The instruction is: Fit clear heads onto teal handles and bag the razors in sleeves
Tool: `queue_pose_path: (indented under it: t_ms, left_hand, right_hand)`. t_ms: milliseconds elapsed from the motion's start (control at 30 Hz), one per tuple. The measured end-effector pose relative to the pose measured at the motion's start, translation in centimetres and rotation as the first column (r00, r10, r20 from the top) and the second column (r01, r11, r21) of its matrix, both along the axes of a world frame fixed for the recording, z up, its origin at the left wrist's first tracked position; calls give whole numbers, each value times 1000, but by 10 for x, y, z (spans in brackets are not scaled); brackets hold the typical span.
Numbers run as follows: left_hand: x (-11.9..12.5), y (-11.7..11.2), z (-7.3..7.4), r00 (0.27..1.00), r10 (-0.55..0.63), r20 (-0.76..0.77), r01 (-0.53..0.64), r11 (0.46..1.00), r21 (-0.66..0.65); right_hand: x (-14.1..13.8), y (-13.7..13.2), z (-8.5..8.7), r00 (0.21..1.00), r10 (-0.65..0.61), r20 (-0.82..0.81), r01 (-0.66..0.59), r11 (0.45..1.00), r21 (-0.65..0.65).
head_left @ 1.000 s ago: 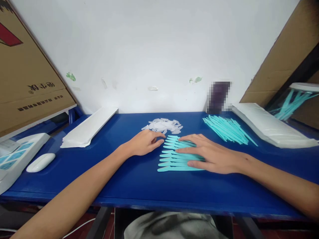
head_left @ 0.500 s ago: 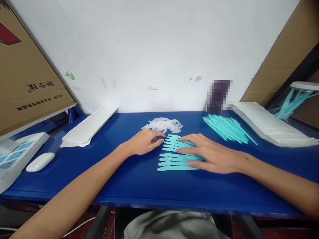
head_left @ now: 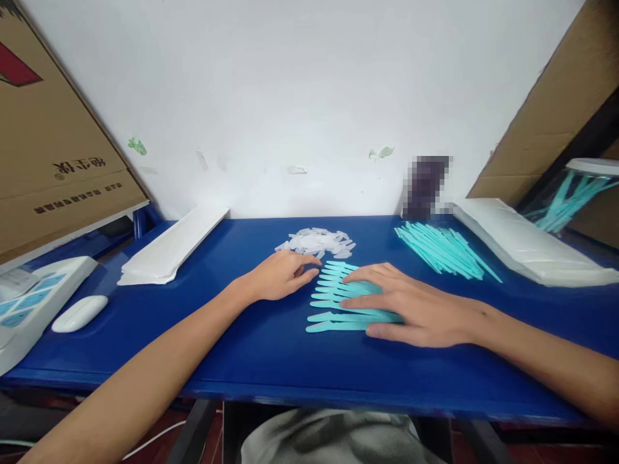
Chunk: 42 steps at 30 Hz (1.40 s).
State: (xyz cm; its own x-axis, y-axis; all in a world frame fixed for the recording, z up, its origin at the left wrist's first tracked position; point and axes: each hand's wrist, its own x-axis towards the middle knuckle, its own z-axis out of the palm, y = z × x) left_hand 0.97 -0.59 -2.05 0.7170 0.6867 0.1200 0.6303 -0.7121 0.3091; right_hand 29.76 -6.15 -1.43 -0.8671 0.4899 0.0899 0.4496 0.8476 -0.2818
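Note:
A row of slim turquoise eyebrow razors [head_left: 333, 304] lies side by side on the blue table, their narrow ends pointing left. My right hand [head_left: 411, 306] rests over the right part of the row, fingers spread and touching several razors; it hides their other ends. My left hand [head_left: 280, 274] hovers at the upper left ends of the row, thumb and index finger apart with nothing seen between them. Just behind it is a heap of small translucent white caps [head_left: 316, 241]. To the right lies a loose pile of more turquoise razors [head_left: 442, 250].
White flat packs lie at the left [head_left: 171, 248] and a white padded pack [head_left: 527, 241] at the right. A white mouse-shaped object [head_left: 80, 314] and a white device [head_left: 43, 296] sit at the left. A clear tub [head_left: 570, 193] holds turquoise sticks. Cardboard boxes flank the table.
My right hand has shifted slightly toward me. The razors under it have moved: a wider gap now separates the nearest two from the others. My left hand has stayed nearly still.

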Motion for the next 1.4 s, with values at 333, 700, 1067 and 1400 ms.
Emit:
queue_pose_path:
  t_ms: [333,700,1067,1400]
  left_hand:
    - [-3,3,-3,999,42,24,-44,997,66]
    - [-11,11,-10,987,158,15,-157,959,236]
    - [-2,9,-12,984,122,-127,-92,972,217]
    - [-1,7,-11,973,147,-179,-99,963,251]
  right_hand:
    - [-5,-2,-7,989,-56,-136,50,998,-45]
    - [9,28,-10,875,-465,-131,481,865,140]
    - [12,40,-13,908,-418,-9,418,908,28]
    - [12,49,-14,866,-499,-30,500,865,37]
